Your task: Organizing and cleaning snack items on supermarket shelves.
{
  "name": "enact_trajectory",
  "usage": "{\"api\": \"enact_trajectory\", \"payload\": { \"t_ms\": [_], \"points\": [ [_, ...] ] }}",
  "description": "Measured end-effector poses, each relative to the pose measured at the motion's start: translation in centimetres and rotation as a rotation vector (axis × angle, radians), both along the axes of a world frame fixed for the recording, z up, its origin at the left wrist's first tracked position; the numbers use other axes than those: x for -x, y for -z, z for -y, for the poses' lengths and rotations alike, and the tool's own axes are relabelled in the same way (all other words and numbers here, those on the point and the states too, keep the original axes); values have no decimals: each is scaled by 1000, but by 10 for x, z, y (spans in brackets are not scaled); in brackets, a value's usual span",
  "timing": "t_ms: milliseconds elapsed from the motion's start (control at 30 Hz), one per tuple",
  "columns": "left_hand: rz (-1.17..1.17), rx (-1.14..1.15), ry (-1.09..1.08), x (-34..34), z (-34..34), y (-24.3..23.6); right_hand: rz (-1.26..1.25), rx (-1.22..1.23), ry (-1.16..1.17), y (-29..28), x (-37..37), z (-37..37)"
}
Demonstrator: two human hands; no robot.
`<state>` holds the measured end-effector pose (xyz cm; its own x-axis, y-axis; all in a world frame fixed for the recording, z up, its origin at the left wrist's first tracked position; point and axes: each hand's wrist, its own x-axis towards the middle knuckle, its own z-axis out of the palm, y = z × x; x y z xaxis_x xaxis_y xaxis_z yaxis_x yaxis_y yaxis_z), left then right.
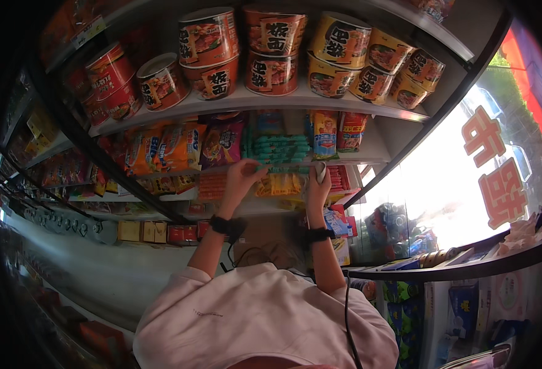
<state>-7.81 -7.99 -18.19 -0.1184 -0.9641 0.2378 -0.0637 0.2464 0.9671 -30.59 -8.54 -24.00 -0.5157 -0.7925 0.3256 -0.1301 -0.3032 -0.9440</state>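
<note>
My left hand (247, 174) is at the front edge of the middle shelf (376, 155), its fingers curved and apart beside a row of teal wrapped snack packs (280, 147); whether it touches them I cannot tell. My right hand (317, 184) is closed on a small pale object (321, 169) at that same edge, just right of the teal packs. Orange snack bags (178, 147) and a purple bag (220, 144) lie to the left, blue and red packs (325, 132) to the right. Yellow packs (277, 187) show on the shelf below.
Stacked instant-noodle tubs (271, 55) fill the upper shelf (252, 101). A dark upright frame (77, 141) is at the left. A bright window (443, 184) and a curved dark-edged ledge (455, 267) stand at the right. Small boxes (154, 231) sit low at the left.
</note>
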Motion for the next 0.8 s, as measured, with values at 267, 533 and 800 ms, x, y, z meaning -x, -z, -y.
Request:
{"api": "enact_trajectory", "payload": {
  "t_ms": [267,533,800],
  "points": [
    [282,228,-160,43,91,21,100,-135,-176,15,48,93],
    [384,221,-242,40,113,46,-102,-188,-239,6,61,111],
    [455,239,-342,43,107,50,36,-279,-238,1,68,89]
  ]
}}
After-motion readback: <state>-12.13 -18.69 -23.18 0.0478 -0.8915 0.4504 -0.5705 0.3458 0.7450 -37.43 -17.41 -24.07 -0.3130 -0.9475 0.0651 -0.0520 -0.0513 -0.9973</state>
